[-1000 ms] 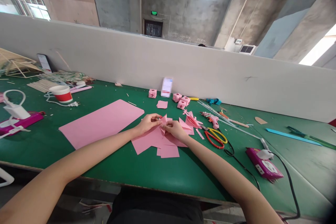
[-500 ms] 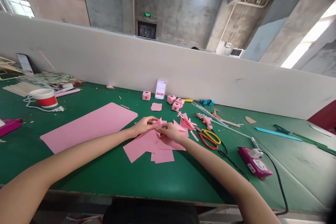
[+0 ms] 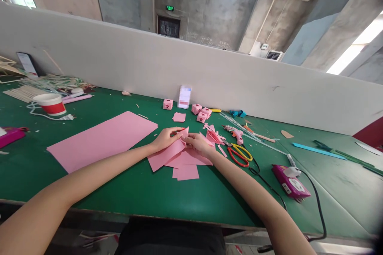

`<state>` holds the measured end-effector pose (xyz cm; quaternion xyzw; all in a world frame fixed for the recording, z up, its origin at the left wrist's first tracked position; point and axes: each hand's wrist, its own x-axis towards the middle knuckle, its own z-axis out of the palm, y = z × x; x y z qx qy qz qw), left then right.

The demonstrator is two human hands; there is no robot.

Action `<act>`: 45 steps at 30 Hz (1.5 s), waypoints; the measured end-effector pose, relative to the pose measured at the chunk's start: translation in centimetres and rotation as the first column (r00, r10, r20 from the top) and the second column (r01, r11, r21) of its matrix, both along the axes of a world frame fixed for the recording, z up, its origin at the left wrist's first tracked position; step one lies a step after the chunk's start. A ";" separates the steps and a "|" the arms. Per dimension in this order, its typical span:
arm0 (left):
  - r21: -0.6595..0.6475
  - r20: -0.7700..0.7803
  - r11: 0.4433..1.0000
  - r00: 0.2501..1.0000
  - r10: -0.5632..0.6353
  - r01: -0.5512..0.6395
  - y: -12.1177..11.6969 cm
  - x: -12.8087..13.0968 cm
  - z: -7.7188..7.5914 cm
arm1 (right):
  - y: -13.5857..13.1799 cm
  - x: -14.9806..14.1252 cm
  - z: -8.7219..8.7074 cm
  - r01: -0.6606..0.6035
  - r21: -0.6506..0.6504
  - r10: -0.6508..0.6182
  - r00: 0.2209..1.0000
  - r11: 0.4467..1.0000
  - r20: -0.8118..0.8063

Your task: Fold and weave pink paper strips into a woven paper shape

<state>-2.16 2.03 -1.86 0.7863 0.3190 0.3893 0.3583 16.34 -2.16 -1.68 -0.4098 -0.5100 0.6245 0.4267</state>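
My left hand (image 3: 168,138) and my right hand (image 3: 198,143) meet at a sheet of pink paper (image 3: 163,157), their fingers closed on its raised upper part. One corner of this sheet stands up between the hands, while its left part hangs lower. Beneath lie more pink paper pieces (image 3: 188,172), flat on the green table. Right of my right hand are a folded pink paper bundle (image 3: 214,137) and scissors (image 3: 241,154) with red and yellow handles. My fingertips are partly hidden by the paper.
A large pink sheet (image 3: 101,139) lies to the left. Pink paper cubes (image 3: 202,116) and a propped phone (image 3: 184,97) stand at the back. On the right are a glue gun (image 3: 235,133) and a magenta power socket (image 3: 290,183) with a black cable. A paper cup (image 3: 50,104) stands far left.
The held sheet's lower left part has lifted and swung in toward the right. Both hands stay on the paper, slightly shifted. The camera view has tilted down a little.
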 end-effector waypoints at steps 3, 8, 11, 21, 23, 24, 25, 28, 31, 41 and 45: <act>0.002 0.010 1.000 1.000 -0.022 0.022 0.1 0.1 0.0 | -0.2 -0.2 0.0 0.019 0.016 -0.019 1.000 1.000 0.003; -0.202 0.092 0.979 0.996 0.003 0.016 0.7 0.0 -0.2 | -0.2 -0.1 0.1 0.082 0.013 -0.082 0.996 0.997 0.023; -0.291 0.098 0.953 0.994 -0.057 0.083 0.8 -0.2 0.1 | -0.1 0.0 -0.1 0.049 0.024 -0.049 0.999 0.998 0.010; -0.439 0.166 0.847 0.954 -0.251 0.299 1.1 -0.8 0.4 | -0.3 0.6 0.3 -0.057 -0.023 0.056 0.998 0.998 -0.007; -0.428 0.144 0.854 0.955 -0.258 0.295 1.1 -0.8 0.5 | -0.3 0.7 0.5 -0.080 -0.022 0.080 0.997 0.997 -0.012; -0.424 0.134 0.858 0.957 -0.259 0.291 1.1 -0.8 0.5 | -0.3 0.7 0.5 -0.085 -0.018 0.084 0.996 0.996 -0.014; -0.422 0.127 0.860 0.957 -0.259 0.288 1.1 -0.8 0.5 | -0.3 0.7 0.5 -0.085 -0.013 0.085 0.996 0.996 -0.015; -0.429 0.128 0.856 0.958 -0.257 0.287 1.2 -0.8 0.5 | -0.3 0.6 0.5 -0.070 -0.003 0.070 0.997 0.998 -0.013; -0.431 0.126 0.858 0.960 -0.250 0.281 1.4 -0.9 0.5 | -0.4 0.5 0.6 -0.058 0.014 0.058 0.998 0.998 -0.002; -0.471 0.150 0.834 0.957 -0.248 0.289 1.3 -0.9 0.6 | -0.4 0.1 0.3 -0.027 0.126 0.009 0.990 0.992 0.140; -0.468 0.176 0.834 0.955 -0.238 0.294 1.5 -1.0 0.7 | -0.5 -0.1 0.4 0.056 0.151 -0.084 0.979 0.987 0.186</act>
